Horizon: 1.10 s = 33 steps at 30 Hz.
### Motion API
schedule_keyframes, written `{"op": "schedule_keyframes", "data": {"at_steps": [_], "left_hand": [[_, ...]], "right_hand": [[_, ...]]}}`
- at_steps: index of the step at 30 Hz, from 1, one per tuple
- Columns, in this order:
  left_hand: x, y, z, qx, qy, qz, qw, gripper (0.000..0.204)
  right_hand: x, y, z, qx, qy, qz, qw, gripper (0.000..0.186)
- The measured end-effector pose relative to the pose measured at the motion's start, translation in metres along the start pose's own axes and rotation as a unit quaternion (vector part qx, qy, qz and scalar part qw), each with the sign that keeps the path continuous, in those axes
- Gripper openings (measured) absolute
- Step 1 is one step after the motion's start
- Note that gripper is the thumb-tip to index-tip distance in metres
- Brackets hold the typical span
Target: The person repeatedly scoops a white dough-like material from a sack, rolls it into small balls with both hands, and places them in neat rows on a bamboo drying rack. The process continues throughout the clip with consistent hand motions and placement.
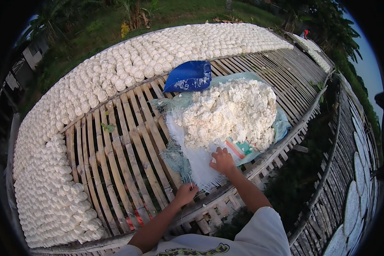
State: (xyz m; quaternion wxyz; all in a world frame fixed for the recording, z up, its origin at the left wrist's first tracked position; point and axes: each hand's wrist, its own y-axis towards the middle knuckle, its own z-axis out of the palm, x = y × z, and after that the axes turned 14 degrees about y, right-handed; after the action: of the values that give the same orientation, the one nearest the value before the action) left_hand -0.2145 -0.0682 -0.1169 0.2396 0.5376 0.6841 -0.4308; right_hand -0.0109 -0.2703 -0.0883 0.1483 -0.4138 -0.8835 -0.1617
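Note:
A large heap of moist white crumbly material (230,113) lies on spread woven plastic sacks (196,164), one of them white with a frayed edge. At that frayed edge, my left hand (186,194) pinches what looks like a thin loose strand. My right hand (222,161) is curled low over the white sack, just in front of the heap. A small pale bit shows at its fingers, too small to make out. Behind the heap's left side rests a blue scoop-like plastic dustpan (187,77), smeared with white residue.
Everything stands on a slatted bamboo rack (128,141) with gaps between slats. Rows of rounded white lumps (128,64) cover its far and left sides. Along the near side runs a raised bamboo rail (260,168). Another rack at right carries flat pale discs (352,209).

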Motion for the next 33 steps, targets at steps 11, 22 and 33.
{"op": "schedule_keyframes", "data": {"at_steps": [11, 22, 33], "left_hand": [[-0.001, -0.007, -0.006, 0.012, 0.021, -0.008, 1.000, 0.034], [0.000, -0.008, -0.007, -0.011, 0.017, -0.014, 1.000, 0.036], [-0.087, -0.009, -0.073, -0.169, -0.414, -0.092, 0.890, 0.057]], "right_hand": [[-0.050, 0.082, -0.027, -0.215, 0.245, 0.097, 0.940, 0.044], [-0.035, 0.038, 0.005, -0.055, 0.131, 0.234, 0.962, 0.068], [0.088, 0.001, -0.082, -0.070, 0.870, 0.245, 0.421, 0.048]]}}
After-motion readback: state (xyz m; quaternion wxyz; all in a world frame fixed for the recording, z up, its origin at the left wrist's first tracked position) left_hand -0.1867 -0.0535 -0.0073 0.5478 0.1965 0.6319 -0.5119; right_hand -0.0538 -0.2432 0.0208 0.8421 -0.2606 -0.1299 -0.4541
